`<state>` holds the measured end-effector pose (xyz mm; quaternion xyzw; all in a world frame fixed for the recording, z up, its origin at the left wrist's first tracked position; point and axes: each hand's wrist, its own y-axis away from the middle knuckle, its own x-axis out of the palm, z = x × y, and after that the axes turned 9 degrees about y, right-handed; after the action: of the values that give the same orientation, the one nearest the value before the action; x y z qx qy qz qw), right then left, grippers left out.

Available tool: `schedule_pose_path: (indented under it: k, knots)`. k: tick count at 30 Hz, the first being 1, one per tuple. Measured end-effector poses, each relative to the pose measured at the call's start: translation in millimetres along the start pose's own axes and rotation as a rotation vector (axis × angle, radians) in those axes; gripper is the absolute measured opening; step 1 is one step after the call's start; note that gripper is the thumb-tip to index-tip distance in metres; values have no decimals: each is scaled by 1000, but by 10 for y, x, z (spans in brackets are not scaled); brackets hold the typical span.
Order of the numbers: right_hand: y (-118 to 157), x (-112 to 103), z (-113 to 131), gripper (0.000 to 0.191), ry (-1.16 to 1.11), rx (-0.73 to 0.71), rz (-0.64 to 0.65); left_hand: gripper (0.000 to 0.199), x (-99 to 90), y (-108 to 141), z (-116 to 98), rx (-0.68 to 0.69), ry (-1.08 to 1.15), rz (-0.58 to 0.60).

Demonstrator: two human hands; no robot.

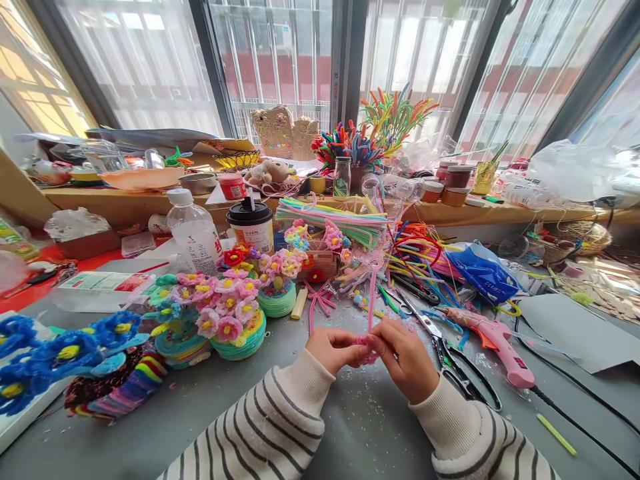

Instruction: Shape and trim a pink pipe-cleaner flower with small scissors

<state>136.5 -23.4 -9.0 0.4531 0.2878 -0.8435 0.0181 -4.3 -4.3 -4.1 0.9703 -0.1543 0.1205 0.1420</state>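
Observation:
Over the middle of the grey table, my left hand (pixel 336 350) and my right hand (pixel 400 353) meet at the fingertips. Both are closed in a pinch on a pink pipe cleaner (pixel 372 300), one end of which stands straight up between them. Its lower part is bunched into small pink loops, largely hidden by my fingers. Just beyond my left hand lie several joined pink pipe cleaner pieces (pixel 321 297). Left of that hand stand pipe cleaner flowers (pixel 230 303) in a round turquoise pot (pixel 243 343).
Large black-handled scissors (pixel 440 347) and a pink glue gun (pixel 500 343) with its cord lie at right. Pastel pipe cleaners (pixel 335 217) are piled behind. A coffee cup (pixel 251 230) and plastic bottle (pixel 193 230) stand back left; blue flowers (pixel 65 353) spread at far left.

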Motion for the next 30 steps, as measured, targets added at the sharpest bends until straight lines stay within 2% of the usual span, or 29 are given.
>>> schedule_pose_path:
  k: [7,14,20,25,30]
  knots:
    - [0,14,5,21,102,-20,-9,20,12,-3,17,-17,-7,2]
    - [-20,18,-2,26,-72,112,-110,35,12,-42,12,23,183,-97]
    - [-12,40,6,17,-95,96,-40,39,-2,-49,26,33,168,-80]
    - [-19,34,18,18,-86,38,6,35,26,-31,14,14,122,-131]
    - [-40,-12,-62,22,-75,159,-32,33,-36,-54,-44,125,136,-170]
